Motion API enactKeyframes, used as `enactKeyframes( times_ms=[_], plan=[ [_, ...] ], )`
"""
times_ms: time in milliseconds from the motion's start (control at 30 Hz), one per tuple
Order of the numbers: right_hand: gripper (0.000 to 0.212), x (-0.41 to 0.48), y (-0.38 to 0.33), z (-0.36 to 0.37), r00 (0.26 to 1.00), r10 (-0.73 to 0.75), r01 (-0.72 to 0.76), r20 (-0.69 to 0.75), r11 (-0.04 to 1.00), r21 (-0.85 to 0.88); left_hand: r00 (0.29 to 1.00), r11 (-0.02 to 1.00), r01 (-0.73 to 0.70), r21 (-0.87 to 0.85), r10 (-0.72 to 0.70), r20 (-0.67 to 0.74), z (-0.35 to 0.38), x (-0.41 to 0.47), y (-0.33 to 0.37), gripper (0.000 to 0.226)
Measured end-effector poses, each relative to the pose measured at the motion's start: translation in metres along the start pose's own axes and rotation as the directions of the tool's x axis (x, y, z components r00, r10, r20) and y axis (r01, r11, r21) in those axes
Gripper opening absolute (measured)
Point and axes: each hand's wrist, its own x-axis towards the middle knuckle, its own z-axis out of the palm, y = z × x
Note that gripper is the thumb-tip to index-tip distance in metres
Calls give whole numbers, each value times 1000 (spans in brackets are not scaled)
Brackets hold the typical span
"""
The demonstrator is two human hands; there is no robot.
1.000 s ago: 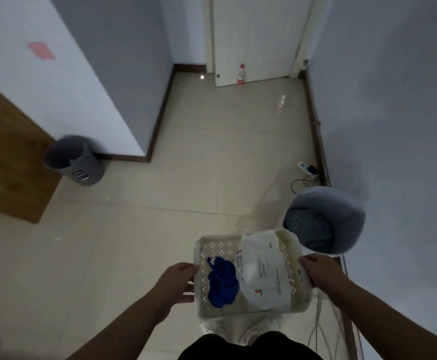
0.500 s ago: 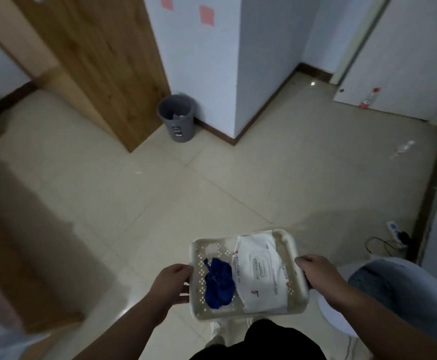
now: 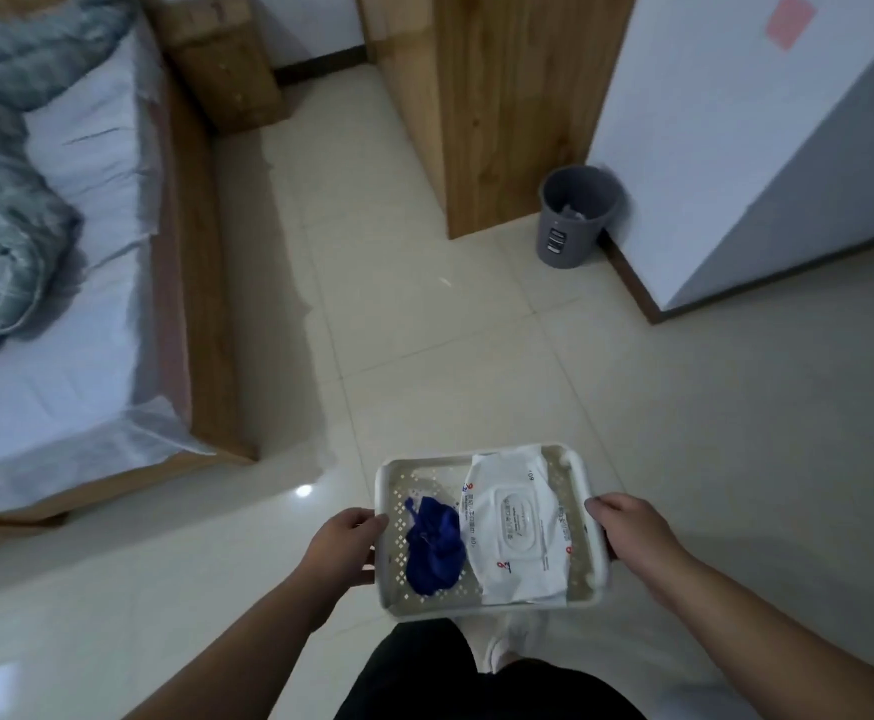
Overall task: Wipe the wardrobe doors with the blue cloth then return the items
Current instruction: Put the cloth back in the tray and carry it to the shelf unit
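The person holds a white perforated basket (image 3: 424, 461) above the tiled floor, the left hand (image 3: 343, 545) and right hand (image 3: 627, 532) each with fingers curled round a side rim. The blue cloth (image 3: 434, 545) lies crumpled inside, touching a wet-wipes pack (image 3: 515, 532). The wooden wardrobe (image 3: 502, 106) stands ahead.

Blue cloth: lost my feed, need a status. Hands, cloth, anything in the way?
Left hand, right hand grip the basket rim. Blue cloth bunched inside, left of wipes pack. Grey bin ahead right, bed to left.
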Motion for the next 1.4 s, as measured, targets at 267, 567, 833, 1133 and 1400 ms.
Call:
enactKeyframes(
  times_ms=[267, 567, 833, 1133, 1400],
  plan=[
    [24, 50, -94, 51, 987, -21, 36, 158, 995, -91, 997, 983, 23, -181, -36, -71, -63, 44, 15, 22],
    [22, 96, -216, 112, 992, -40, 56, 121, 989, -136, 996, 968, -7, -252, -16, -89, -150, 124, 74, 21],
    [24, 144, -310, 123, 987, -78, 104, 138, 976, -193, 992, 950, -15, -312, -25, -123, -191, 174, 142, 22],
    [21, 239, -421, 124, 974, -89, 138, 206, 962, -237, 977, 929, 35, -369, -109, -182, -211, 234, 251, 20],
    [22, 306, -533, 133, 963, -111, 162, 245, 967, -198, 965, 936, -23, -351, -71, -254, -254, 287, 349, 18]
  ],
)
